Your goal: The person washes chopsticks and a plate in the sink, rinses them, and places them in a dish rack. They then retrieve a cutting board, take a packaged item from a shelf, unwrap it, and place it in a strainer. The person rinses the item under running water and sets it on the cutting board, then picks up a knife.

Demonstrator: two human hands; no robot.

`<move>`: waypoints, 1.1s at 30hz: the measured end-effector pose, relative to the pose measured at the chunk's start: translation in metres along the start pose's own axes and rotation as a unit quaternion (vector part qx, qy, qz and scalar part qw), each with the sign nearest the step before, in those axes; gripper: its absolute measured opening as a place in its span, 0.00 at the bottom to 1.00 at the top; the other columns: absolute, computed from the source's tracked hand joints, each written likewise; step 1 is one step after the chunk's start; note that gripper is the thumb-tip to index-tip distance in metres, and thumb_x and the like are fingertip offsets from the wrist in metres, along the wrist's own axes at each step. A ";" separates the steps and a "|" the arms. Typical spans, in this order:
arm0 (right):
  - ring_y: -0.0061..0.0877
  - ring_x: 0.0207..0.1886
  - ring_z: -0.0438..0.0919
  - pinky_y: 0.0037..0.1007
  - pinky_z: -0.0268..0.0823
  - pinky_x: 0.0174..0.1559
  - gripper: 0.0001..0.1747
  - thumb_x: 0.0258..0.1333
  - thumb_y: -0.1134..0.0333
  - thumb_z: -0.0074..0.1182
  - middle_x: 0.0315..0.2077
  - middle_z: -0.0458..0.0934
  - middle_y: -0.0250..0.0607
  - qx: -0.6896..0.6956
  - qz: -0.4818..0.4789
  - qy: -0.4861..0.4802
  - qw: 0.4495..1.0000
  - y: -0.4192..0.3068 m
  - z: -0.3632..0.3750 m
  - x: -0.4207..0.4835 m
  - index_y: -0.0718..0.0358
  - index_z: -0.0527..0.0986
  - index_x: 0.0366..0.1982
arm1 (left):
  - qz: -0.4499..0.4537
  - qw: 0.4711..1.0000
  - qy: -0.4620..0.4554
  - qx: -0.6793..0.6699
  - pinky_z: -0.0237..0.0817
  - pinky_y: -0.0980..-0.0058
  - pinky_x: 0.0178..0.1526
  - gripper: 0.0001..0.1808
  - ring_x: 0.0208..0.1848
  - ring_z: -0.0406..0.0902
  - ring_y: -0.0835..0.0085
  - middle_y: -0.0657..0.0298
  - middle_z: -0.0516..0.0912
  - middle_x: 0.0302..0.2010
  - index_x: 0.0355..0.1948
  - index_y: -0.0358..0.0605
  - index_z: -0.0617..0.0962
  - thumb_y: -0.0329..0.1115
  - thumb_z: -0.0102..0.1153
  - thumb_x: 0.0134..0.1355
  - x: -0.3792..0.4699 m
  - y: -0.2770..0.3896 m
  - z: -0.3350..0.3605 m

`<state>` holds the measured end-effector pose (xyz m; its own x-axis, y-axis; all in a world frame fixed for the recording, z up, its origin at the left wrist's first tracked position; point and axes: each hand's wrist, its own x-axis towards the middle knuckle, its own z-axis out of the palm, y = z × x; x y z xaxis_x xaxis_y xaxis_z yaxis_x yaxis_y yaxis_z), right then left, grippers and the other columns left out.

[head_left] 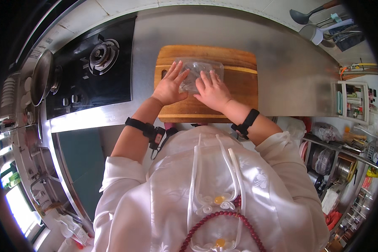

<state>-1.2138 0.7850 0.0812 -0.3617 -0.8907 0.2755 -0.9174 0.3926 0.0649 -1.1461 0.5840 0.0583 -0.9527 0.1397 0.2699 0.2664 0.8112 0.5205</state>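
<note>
A wooden cutting board (239, 91) lies on the steel counter in front of me. Flat on its upper middle is a clear plastic wrapper or shallow tray (197, 67); the glare does not settle which. With its fingers apart, my left hand (170, 85) rests at the left side of the plastic and partly covers the board's handle slot. My right hand (212, 89) is spread over the lower right part of the plastic, fingertips on or just above it. Neither hand grips anything. Both forearms wear black straps.
To the left is a black gas hob (110, 85), with a frying pan (42, 77) at its far side. Bare steel counter (296, 85) extends right of the board. Utensils, including a ladle (299, 16), hang on the wall. A rack (352, 100) holds bottles at right.
</note>
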 end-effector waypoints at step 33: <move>0.49 0.24 0.79 0.40 0.71 0.21 0.17 0.51 0.67 0.44 0.26 0.77 0.62 0.014 0.059 -0.154 0.986 -0.019 -0.017 0.049 0.68 0.67 0.43 | -0.203 0.903 0.146 -0.351 0.54 0.64 0.63 0.57 0.67 0.53 0.53 0.44 0.54 0.65 0.68 0.47 0.37 0.25 0.64 0.46 -0.030 0.002 0.045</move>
<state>-1.2118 0.7375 0.1096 -0.4957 -0.8681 -0.0256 -0.8685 0.4952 0.0228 -1.1237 0.6066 0.0151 -0.9412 -0.3255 0.0904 0.0292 0.1881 0.9817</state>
